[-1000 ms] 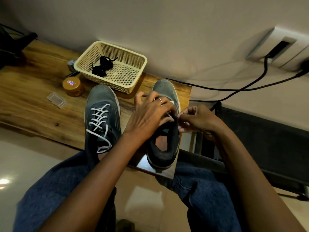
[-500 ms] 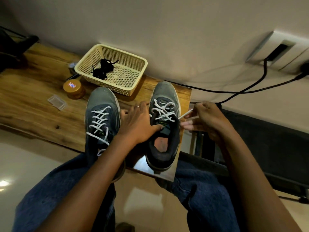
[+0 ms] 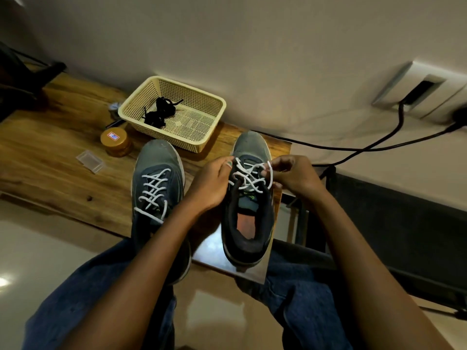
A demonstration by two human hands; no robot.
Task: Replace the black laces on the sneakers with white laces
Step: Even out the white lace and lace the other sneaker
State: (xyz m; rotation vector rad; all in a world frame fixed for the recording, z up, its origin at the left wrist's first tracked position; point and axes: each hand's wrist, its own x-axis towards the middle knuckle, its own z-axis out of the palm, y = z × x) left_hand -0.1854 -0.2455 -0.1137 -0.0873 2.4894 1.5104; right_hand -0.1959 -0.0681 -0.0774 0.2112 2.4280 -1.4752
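over the right sneaker (image 3: 249, 198), both hands' curled fingers (image 3: 271, 173) on white lace (image 3: 249, 176)

Two grey sneakers toe-out on wooden tabletop (image 3: 50, 152). Left sneaker (image 3: 156, 178) fully laced white. Right sneaker (image 3: 249, 208) partly laced; left hand (image 3: 212, 185) against its left side, right hand (image 3: 293, 175) pinching white lace (image 3: 249, 176) loop at its right edge. Beyond the right sneaker's toe: cream basket (image 3: 202, 137) holding black laces (image 3: 159, 113). Left of basket: gold-lidded jar (image 3: 115, 141), clear plastic case (image 3: 89, 161).
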